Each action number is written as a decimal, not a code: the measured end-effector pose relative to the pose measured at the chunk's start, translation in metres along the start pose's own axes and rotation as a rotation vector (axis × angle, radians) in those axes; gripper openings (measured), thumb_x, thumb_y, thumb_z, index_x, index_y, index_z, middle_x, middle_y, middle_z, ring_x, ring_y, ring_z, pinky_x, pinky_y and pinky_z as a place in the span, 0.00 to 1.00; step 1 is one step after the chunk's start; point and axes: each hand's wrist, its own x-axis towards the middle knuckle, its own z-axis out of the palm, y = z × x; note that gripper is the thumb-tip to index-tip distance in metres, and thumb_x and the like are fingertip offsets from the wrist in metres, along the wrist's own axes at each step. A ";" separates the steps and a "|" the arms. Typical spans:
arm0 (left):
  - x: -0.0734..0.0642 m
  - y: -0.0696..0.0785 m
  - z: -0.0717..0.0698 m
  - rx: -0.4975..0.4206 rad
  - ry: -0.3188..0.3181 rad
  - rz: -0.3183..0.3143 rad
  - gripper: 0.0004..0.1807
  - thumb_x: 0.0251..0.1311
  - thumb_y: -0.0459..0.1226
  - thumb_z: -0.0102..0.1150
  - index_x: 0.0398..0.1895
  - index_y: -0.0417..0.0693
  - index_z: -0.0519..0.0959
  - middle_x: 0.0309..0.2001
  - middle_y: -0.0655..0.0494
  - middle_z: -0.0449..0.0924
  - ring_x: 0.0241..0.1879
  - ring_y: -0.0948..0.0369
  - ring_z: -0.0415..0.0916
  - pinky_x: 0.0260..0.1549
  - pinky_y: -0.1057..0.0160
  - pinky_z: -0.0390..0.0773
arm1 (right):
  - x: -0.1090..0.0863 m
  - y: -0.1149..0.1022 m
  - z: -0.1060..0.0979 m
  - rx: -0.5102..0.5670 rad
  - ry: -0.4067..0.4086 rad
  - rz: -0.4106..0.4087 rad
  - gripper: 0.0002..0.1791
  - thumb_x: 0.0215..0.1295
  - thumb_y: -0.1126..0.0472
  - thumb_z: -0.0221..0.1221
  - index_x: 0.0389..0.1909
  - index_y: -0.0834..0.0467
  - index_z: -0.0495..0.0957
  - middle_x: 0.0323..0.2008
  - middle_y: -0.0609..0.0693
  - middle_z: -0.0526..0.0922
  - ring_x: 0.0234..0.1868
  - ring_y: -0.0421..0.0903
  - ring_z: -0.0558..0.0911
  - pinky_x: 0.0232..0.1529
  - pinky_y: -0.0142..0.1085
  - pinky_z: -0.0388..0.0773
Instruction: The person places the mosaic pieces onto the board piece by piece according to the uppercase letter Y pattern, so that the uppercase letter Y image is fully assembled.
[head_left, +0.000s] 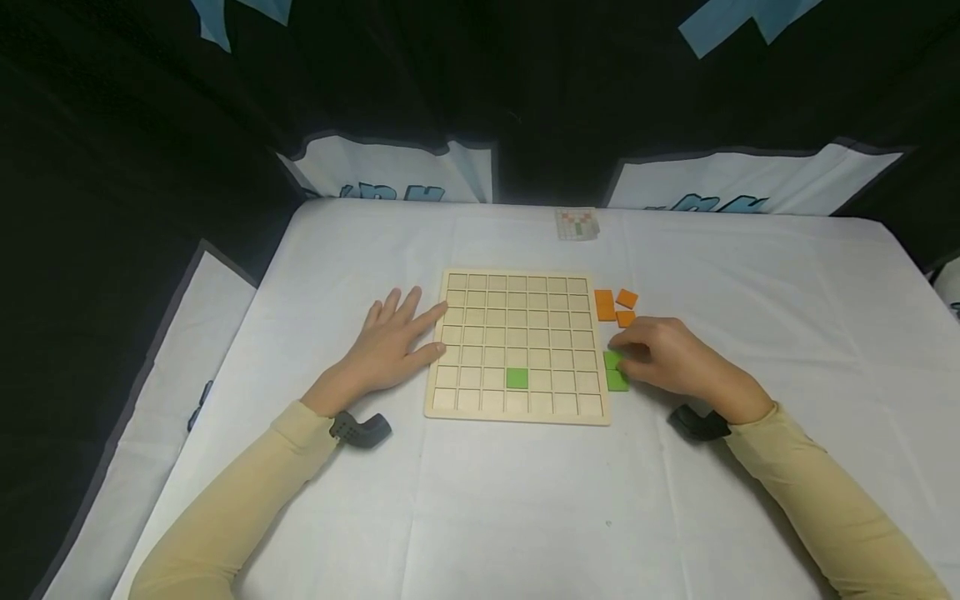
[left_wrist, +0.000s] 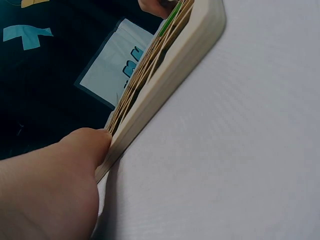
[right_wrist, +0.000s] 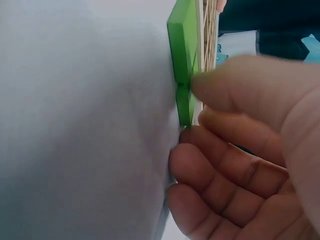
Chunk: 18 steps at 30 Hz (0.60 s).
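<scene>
A pale wooden grid board [head_left: 472, 414] lies on the white table, with one green square tile [head_left: 517, 378] in a cell of its lower part. My left hand [head_left: 390, 342] is spread flat beside the board's left edge, thumb and index fingertip on its rim; the thumb [left_wrist: 90, 145] also shows there in the left wrist view. At the right edge, my right hand [head_left: 663, 358] bends over loose green tiles [head_left: 617, 381]. Its thumb [right_wrist: 220, 87] and curled index finger pinch the farther green tile [right_wrist: 185, 107] across its sides, while the nearer tile [right_wrist: 182, 45] lies beside it.
Several orange tiles [head_left: 605, 305] lie right of the board, just beyond my right hand. A small card with a printed coloured grid [head_left: 577, 225] rests near the table's far edge. Dark curtains with white and blue patches [head_left: 555, 83] hang behind the table.
</scene>
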 end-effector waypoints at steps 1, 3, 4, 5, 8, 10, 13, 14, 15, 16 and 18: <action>0.000 0.000 0.000 0.000 0.000 0.000 0.38 0.73 0.57 0.48 0.82 0.58 0.56 0.83 0.37 0.39 0.82 0.35 0.30 0.77 0.30 0.33 | 0.000 0.000 0.000 0.002 0.004 -0.002 0.13 0.55 0.71 0.68 0.43 0.65 0.87 0.41 0.56 0.89 0.40 0.50 0.84 0.43 0.45 0.83; 0.000 -0.001 0.001 0.001 0.002 -0.001 0.38 0.73 0.57 0.48 0.82 0.58 0.56 0.83 0.37 0.39 0.82 0.35 0.30 0.77 0.30 0.33 | 0.001 -0.001 0.001 0.005 0.013 -0.015 0.12 0.55 0.72 0.67 0.42 0.65 0.87 0.40 0.56 0.89 0.38 0.48 0.82 0.41 0.43 0.81; 0.000 -0.001 0.001 0.000 0.003 0.001 0.38 0.73 0.57 0.48 0.82 0.59 0.56 0.83 0.37 0.39 0.82 0.35 0.30 0.77 0.30 0.33 | 0.001 -0.001 0.002 0.007 0.015 -0.021 0.13 0.55 0.73 0.66 0.42 0.65 0.87 0.40 0.55 0.89 0.37 0.47 0.81 0.40 0.41 0.80; 0.000 -0.001 0.001 0.000 0.004 0.001 0.38 0.73 0.57 0.48 0.82 0.59 0.56 0.83 0.37 0.40 0.82 0.35 0.30 0.77 0.30 0.33 | 0.001 -0.001 0.002 0.008 0.018 -0.029 0.13 0.55 0.73 0.66 0.42 0.65 0.87 0.39 0.55 0.89 0.36 0.46 0.80 0.39 0.40 0.79; 0.000 -0.002 0.001 0.001 0.007 0.003 0.38 0.73 0.57 0.48 0.82 0.59 0.56 0.83 0.37 0.40 0.82 0.35 0.30 0.76 0.30 0.33 | 0.002 -0.001 0.003 0.012 0.018 -0.050 0.14 0.53 0.75 0.65 0.42 0.64 0.87 0.38 0.54 0.88 0.35 0.44 0.77 0.36 0.36 0.76; 0.000 -0.002 0.001 -0.002 0.007 0.004 0.38 0.73 0.57 0.48 0.81 0.59 0.56 0.83 0.37 0.40 0.82 0.35 0.30 0.76 0.30 0.33 | 0.001 -0.001 0.004 0.009 0.017 -0.053 0.14 0.52 0.75 0.66 0.42 0.64 0.87 0.37 0.53 0.87 0.34 0.43 0.76 0.34 0.34 0.75; 0.000 -0.002 0.001 -0.006 0.007 0.006 0.37 0.73 0.57 0.48 0.81 0.58 0.57 0.83 0.37 0.40 0.82 0.35 0.30 0.77 0.30 0.32 | 0.001 -0.001 0.005 0.004 0.013 -0.049 0.15 0.52 0.74 0.67 0.42 0.64 0.87 0.36 0.53 0.85 0.32 0.42 0.75 0.32 0.32 0.73; 0.000 -0.002 0.001 -0.009 0.006 0.007 0.37 0.73 0.57 0.48 0.81 0.58 0.57 0.83 0.37 0.40 0.82 0.35 0.30 0.77 0.30 0.32 | 0.001 -0.001 0.006 0.002 0.012 -0.046 0.15 0.52 0.74 0.68 0.43 0.64 0.87 0.36 0.53 0.85 0.31 0.42 0.74 0.32 0.31 0.73; 0.000 -0.002 0.001 -0.010 0.006 0.008 0.37 0.73 0.57 0.48 0.81 0.58 0.57 0.83 0.37 0.40 0.82 0.35 0.30 0.77 0.31 0.32 | 0.001 -0.001 0.006 0.001 0.011 -0.044 0.15 0.52 0.74 0.68 0.43 0.64 0.87 0.36 0.53 0.85 0.31 0.42 0.73 0.31 0.30 0.73; 0.000 -0.001 0.000 -0.010 0.006 0.009 0.37 0.73 0.57 0.48 0.81 0.58 0.57 0.83 0.37 0.40 0.82 0.35 0.30 0.77 0.31 0.32 | 0.001 -0.001 0.006 0.002 0.009 -0.041 0.15 0.52 0.74 0.68 0.43 0.64 0.87 0.35 0.53 0.84 0.30 0.41 0.73 0.31 0.30 0.72; -0.001 -0.001 0.000 -0.010 0.005 0.009 0.37 0.73 0.57 0.48 0.81 0.58 0.57 0.83 0.37 0.40 0.82 0.35 0.30 0.77 0.31 0.32 | 0.001 -0.001 0.006 0.007 0.008 -0.044 0.15 0.52 0.74 0.68 0.43 0.65 0.87 0.35 0.52 0.84 0.30 0.41 0.72 0.30 0.30 0.71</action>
